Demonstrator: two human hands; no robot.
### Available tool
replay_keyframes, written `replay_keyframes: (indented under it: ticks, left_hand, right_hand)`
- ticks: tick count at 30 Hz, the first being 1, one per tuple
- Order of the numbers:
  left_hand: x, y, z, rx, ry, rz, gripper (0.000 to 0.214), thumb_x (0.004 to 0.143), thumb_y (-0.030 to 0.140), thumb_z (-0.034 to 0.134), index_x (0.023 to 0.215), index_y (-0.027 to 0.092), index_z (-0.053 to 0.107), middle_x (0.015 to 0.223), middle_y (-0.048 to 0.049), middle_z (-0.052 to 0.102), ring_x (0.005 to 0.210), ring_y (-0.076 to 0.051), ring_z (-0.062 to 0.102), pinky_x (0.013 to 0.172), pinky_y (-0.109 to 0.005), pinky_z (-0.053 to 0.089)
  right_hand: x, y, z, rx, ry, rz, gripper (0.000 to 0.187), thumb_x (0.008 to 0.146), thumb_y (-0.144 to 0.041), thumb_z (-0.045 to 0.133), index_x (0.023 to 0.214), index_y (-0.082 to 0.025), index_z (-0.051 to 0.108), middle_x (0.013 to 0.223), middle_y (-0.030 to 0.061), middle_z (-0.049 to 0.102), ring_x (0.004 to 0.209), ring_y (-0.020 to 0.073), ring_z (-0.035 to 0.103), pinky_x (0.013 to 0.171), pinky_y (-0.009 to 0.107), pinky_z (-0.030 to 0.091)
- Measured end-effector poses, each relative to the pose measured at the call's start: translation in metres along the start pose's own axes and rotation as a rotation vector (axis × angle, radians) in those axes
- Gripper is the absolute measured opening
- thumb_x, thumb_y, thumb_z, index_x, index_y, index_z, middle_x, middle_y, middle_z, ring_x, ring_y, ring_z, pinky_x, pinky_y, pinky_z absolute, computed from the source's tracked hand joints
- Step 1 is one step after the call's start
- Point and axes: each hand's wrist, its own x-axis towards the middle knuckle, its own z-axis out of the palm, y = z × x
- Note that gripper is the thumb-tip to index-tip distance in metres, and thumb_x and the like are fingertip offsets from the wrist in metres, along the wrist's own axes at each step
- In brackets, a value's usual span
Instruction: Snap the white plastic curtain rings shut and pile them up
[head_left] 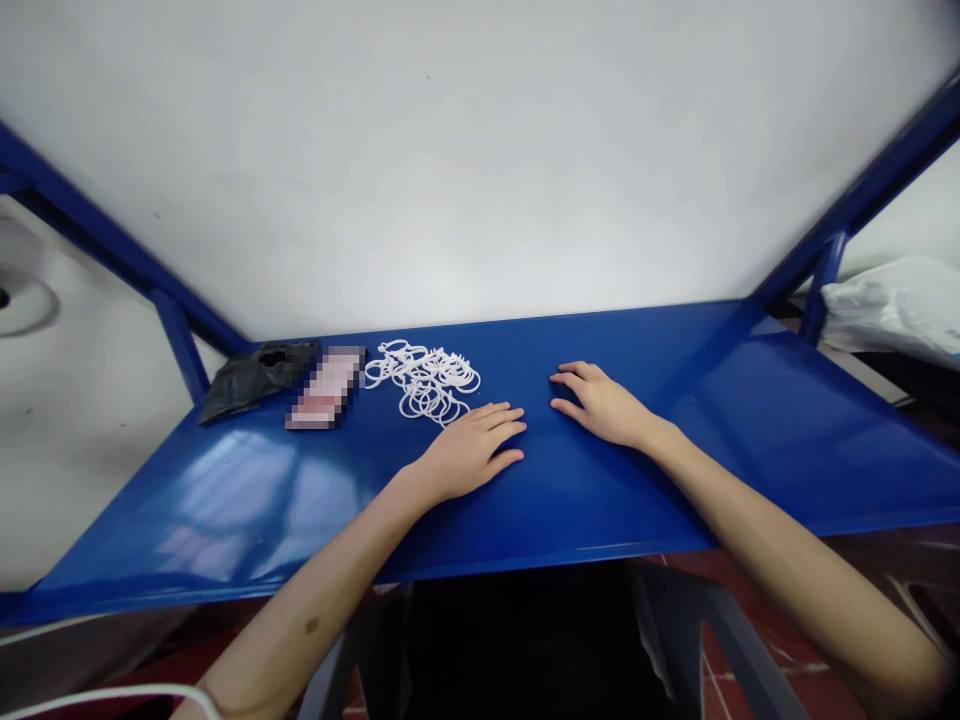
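A loose pile of white plastic rings (431, 378), each with a small clasp, lies on the blue table (570, 500) left of centre. Just in front of the pile rests my left hand (472, 450), palm down with its fingers stretched out; nothing shows in it. To the right, apart from the rings, my right hand (600, 402) lies on the bare tabletop. Its fingers are spread and slightly bent, and it holds nothing that I can see.
Left of the rings lies a blurred-out flat rectangular thing (326, 388), beside a crumpled black plastic bag (251, 382). Blue frame bars (176, 335) rise at both sides before a white wall (480, 160). A clear plastic bag (900, 305) sits past the right edge.
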Motion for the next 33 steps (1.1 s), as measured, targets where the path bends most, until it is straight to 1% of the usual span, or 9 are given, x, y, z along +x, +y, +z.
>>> replay_keyframes:
  ticks: [2,5,7,9,13,17,28,31,33]
  left_hand:
    - [0.000,-0.002,-0.001,0.011,0.067,0.026,0.033,0.102,0.039,0.048,0.123,0.022,0.066,0.133,-0.0052,0.068,0.129,-0.022,0.058,0.111,-0.042,0.046]
    - [0.001,-0.012,-0.008,0.070,0.270,-0.014,0.026,0.102,0.030,0.047,0.108,0.022,0.070,0.108,-0.0031,0.076,0.106,-0.019,0.066,0.100,-0.039,0.050]
    - [0.000,-0.022,-0.015,0.148,0.414,-0.101,0.023,0.101,0.026,0.048,0.107,0.022,0.070,0.104,-0.0048,0.075,0.102,-0.021,0.064,0.098,-0.040,0.049]
    - [-0.002,-0.033,-0.020,0.237,0.492,-0.184,0.024,0.100,0.023,0.048,0.110,0.021,0.069,0.109,-0.0079,0.072,0.106,-0.024,0.062,0.099,-0.042,0.048]
    - [-0.007,-0.050,-0.023,0.376,0.481,-0.320,0.024,0.097,0.023,0.052,0.113,0.018,0.069,0.117,-0.0133,0.067,0.111,-0.031,0.057,0.097,-0.047,0.047]
    - [-0.009,-0.053,-0.021,0.407,0.467,-0.347,0.020,0.097,0.023,0.051,0.102,0.019,0.070,0.111,-0.0126,0.067,0.106,-0.031,0.057,0.093,-0.047,0.047]
    - [-0.009,-0.048,-0.020,0.416,0.439,-0.334,0.015,0.096,0.026,0.055,0.096,0.021,0.068,0.101,-0.0102,0.070,0.101,-0.031,0.057,0.086,-0.045,0.045]
    - [-0.008,-0.038,-0.022,0.424,0.490,-0.324,0.015,0.097,0.026,0.054,0.094,0.021,0.068,0.097,-0.0091,0.071,0.099,-0.029,0.057,0.084,-0.044,0.044]
    - [-0.007,-0.027,-0.023,0.410,0.526,-0.275,0.014,0.097,0.026,0.054,0.094,0.022,0.068,0.095,-0.0083,0.071,0.098,-0.028,0.057,0.085,-0.043,0.043]
  right_hand:
    - [0.000,0.000,-0.001,0.002,-0.003,0.003,0.044,0.099,-0.042,0.051,0.133,-0.018,0.062,0.136,0.0182,0.058,0.127,0.0352,0.055,0.108,0.054,0.048]
    - [0.001,-0.002,-0.003,-0.006,-0.025,0.012,0.045,0.099,-0.042,0.051,0.133,-0.015,0.062,0.137,0.0196,0.057,0.127,0.0356,0.055,0.109,0.053,0.047]
    - [0.001,-0.003,-0.004,-0.011,-0.040,0.021,0.046,0.099,-0.043,0.051,0.134,-0.014,0.061,0.137,0.0199,0.057,0.127,0.0357,0.056,0.109,0.053,0.048]
    - [0.000,-0.004,-0.005,-0.015,-0.048,0.021,0.047,0.099,-0.043,0.051,0.134,-0.014,0.061,0.138,0.0199,0.056,0.127,0.0357,0.056,0.109,0.052,0.047]
    - [0.000,-0.003,-0.005,-0.022,-0.049,0.009,0.047,0.099,-0.043,0.051,0.134,-0.013,0.061,0.138,0.0199,0.056,0.128,0.0359,0.055,0.109,0.052,0.048]
    - [0.000,-0.003,-0.005,-0.014,-0.040,0.004,0.045,0.099,-0.044,0.050,0.134,-0.018,0.061,0.138,0.0177,0.057,0.127,0.0354,0.056,0.107,0.053,0.049]
    - [0.000,-0.003,-0.005,0.027,-0.037,0.009,0.045,0.098,-0.044,0.051,0.133,-0.018,0.062,0.139,0.0180,0.057,0.129,0.0361,0.055,0.108,0.055,0.048]
    - [0.001,-0.007,-0.007,0.074,-0.017,0.022,0.041,0.097,-0.042,0.054,0.129,-0.018,0.064,0.135,0.0168,0.061,0.126,0.0352,0.057,0.108,0.054,0.048]
    - [0.002,-0.016,-0.010,0.197,0.033,0.031,0.036,0.098,-0.040,0.054,0.125,-0.019,0.064,0.128,0.0140,0.066,0.122,0.0321,0.061,0.106,0.051,0.050]
